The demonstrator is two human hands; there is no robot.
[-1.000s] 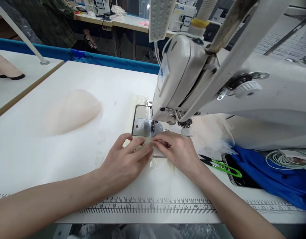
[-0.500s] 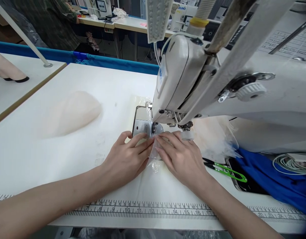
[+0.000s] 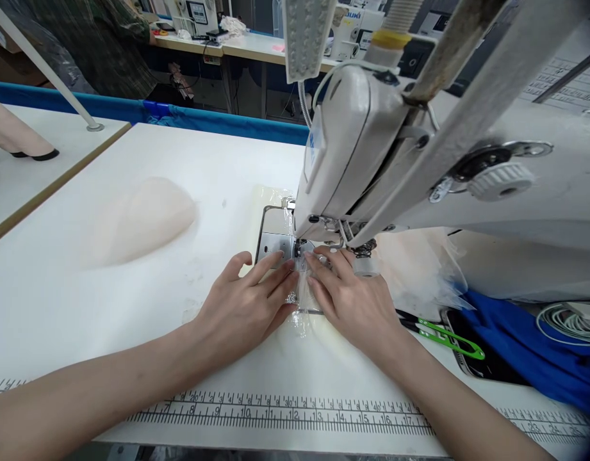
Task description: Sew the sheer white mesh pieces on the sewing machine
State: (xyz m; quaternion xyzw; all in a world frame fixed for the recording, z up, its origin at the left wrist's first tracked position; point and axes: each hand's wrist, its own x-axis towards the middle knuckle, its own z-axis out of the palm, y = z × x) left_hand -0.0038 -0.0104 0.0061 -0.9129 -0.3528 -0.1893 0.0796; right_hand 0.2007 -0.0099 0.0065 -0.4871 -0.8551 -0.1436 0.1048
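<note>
A white industrial sewing machine [image 3: 352, 147] stands over a metal needle plate [image 3: 274, 243]. A thin sheer cream fabric piece [image 3: 305, 291] lies in front of the presser foot [image 3: 300, 248]. My left hand [image 3: 241, 307] lies flat on the fabric's left side, fingers stretched toward the foot. My right hand [image 3: 352, 298] presses flat on the fabric's right side, fingertips just at the foot. The fabric strip shows between the two hands. Neither hand grips anything.
A pale fabric mound [image 3: 141, 218] lies at the left on the white table [image 3: 131, 160]. Green thread snips [image 3: 443, 339], a dark phone [image 3: 477, 365] and blue cloth [image 3: 530, 352] lie at the right. A printed ruler [image 3: 285, 416] runs along the front edge. Another person stands at the far back left.
Both hands have slid forward with the fabric toward the presser foot; the fingertips now reach the foot.
</note>
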